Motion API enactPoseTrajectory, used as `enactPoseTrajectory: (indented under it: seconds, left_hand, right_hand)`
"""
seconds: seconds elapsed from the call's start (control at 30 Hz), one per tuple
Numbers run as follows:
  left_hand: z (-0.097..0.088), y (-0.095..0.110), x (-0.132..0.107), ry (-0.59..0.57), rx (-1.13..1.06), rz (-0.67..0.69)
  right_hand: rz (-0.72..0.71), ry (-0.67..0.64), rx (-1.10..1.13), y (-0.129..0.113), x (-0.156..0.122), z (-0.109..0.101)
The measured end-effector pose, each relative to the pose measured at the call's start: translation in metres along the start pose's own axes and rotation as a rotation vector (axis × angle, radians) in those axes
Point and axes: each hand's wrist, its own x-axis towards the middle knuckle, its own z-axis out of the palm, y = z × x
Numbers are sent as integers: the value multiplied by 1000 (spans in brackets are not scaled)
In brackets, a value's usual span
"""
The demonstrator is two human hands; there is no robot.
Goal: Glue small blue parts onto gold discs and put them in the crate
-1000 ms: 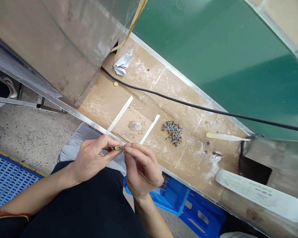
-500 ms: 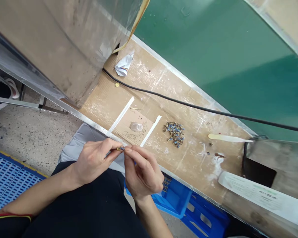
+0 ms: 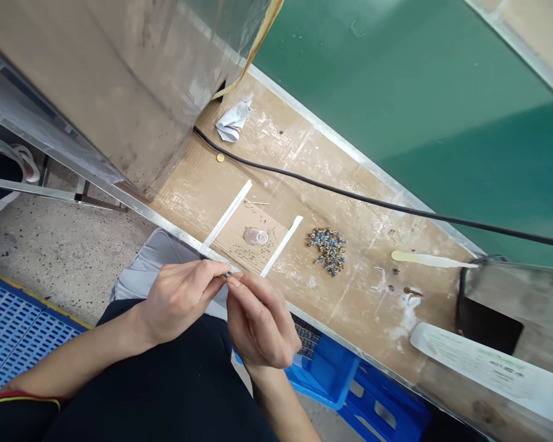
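Observation:
My left hand [image 3: 177, 301] pinches a small blue-and-brass part [image 3: 227, 275] between thumb and forefinger, in front of the bench edge. The fingertips of my right hand [image 3: 262, 322] meet it at the part's other end, also closed in a pinch. Most of the part is hidden by the fingers. Just beyond them, a small clear plastic dish [image 3: 256, 236] rests on a brown cardboard square [image 3: 239, 227] among many tiny dark pieces. A pile of similar blue-and-brass parts [image 3: 328, 250] lies farther right on the bench.
A black cable [image 3: 322, 191] crosses the bench. White tape strips [image 3: 282, 245] flank the cardboard. A crumpled cloth [image 3: 234, 121] lies at the back, a white bottle [image 3: 493, 368] at right. Below the edge hangs a blue bin [image 3: 327, 374] holding rows of brass parts.
Both hands stay together at the part, with the fingers closed further over it so less of it shows. My right hand has shifted slightly left. The view has moved a little.

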Motion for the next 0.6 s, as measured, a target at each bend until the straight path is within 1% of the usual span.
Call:
enactPoseTrajectory:
  seconds: [0.1,0.27,0.33,0.47,0.53,0.6]
  left_hand:
    - [1,1,-1,-15,-28,-9]
    - [-1,4,-3,-77,-204,-109]
    - [-2,6,-3,-72,-262,-140]
    - [-2,8,0,-51,-306,-203]
    - [-2,9,1,-51,-308,-221]
    - [-2,9,2,-42,-301,-210]
  right_hand:
    - [-30,8,2,4,-4,-1]
    - [-72,-1,-4,9,-8,-6]
    - [-83,4,-5,9,-10,-8]
    - [-95,-18,43,7,-8,-11]
    - [-71,-19,113,6,-5,-13]
    - [34,1,198,5,0,-13]
